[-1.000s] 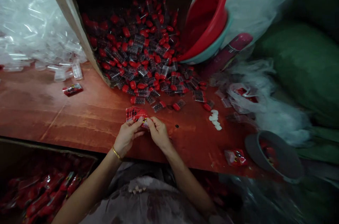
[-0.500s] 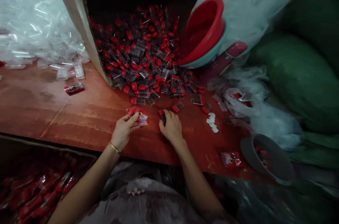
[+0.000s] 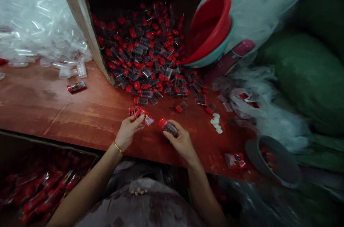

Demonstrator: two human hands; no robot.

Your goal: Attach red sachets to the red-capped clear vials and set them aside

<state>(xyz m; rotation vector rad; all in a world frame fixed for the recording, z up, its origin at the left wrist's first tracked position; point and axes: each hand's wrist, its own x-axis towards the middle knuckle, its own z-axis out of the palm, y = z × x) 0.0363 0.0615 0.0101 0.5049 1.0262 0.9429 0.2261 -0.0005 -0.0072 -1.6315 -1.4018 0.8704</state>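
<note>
My left hand [image 3: 128,131] pinches a small stack of red printed plastic wrappers [image 3: 141,113], fanned out above the table. Close by on the right, my right hand [image 3: 181,139] is closed round a small clear bottle with a red cap [image 3: 170,127], dark inside, its cap tilted toward the wrappers. The bottle and the wrappers are apart. Beyond both hands, a heap of the same red-capped bottles [image 3: 145,66] spills from a cardboard box [image 3: 99,51] lying on its side. One loose bottle [image 3: 181,107] lies just past my right hand.
Clear plastic cups [image 3: 64,71] and a wrapped piece [image 3: 76,87] lie at left. A red basin [image 3: 212,26], white discs [image 3: 216,123], a red packet [image 3: 235,161] and a grey bowl [image 3: 272,162] are at right. Below the table's left edge, a box holds red wrapped pieces [image 3: 43,191].
My right hand has picked a red-capped bottle up off the table and turned it toward the left hand. The wrappers in my left hand are now more fanned out.
</note>
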